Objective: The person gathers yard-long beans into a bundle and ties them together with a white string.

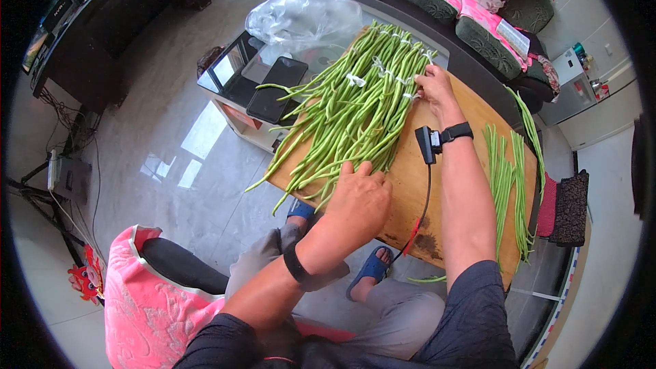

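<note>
A heap of green long beans, tied in bundles with white ties, lies across a wooden board. My right hand is at the heap's right edge near the tied ends, its fingers closed around the edge of a bundle. At the loose lower ends, my left hand rests with curled fingers against the beans. Its fingertips are partly hidden, so its hold is unclear. Loose long beans lie in smaller groups on the board's right side, beyond my right forearm.
A clear plastic bag and a black phone sit on the low table behind the board. From a black device on my right wrist, a cable hangs down. A sofa stands at the far side.
</note>
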{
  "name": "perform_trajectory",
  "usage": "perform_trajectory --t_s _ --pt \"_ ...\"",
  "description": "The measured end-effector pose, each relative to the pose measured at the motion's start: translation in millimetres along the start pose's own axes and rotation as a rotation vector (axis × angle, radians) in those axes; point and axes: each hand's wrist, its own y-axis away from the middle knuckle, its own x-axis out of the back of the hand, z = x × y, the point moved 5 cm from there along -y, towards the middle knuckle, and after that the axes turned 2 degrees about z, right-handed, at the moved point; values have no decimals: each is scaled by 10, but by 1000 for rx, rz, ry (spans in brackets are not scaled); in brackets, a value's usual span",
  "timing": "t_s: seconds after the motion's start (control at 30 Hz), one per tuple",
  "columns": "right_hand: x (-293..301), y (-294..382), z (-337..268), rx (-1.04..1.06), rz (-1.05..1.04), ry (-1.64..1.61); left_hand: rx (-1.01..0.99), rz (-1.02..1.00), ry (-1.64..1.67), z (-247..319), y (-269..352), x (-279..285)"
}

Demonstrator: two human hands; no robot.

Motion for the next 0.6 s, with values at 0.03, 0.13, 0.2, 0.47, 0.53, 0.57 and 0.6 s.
perform_trajectory --t_s 0.03,0.13,0.2,0.47,0.53,0.57,0.6 --pt "70 17 17 9 34 -71 17 -18 -13 9 -9 -4" --pt "27 257 -59 -64 34 -90 58 25 -44 -75 37 -50" --pt "16 558 -147 -141 16 -19 103 -23 -28 -105 51 -66" --pt "-86 1154 -134 -6 -57 -100 93 -130 83 -93 8 -9" --pt "-67 1330 -142 -44 -11 -129 89 -97 118 -66 27 25" --pt "-41 1428 -130 -85 36 -157 85 -66 155 -47 31 43" --pt "29 1485 -76 -44 49 -117 69 -57 166 22 5 57"
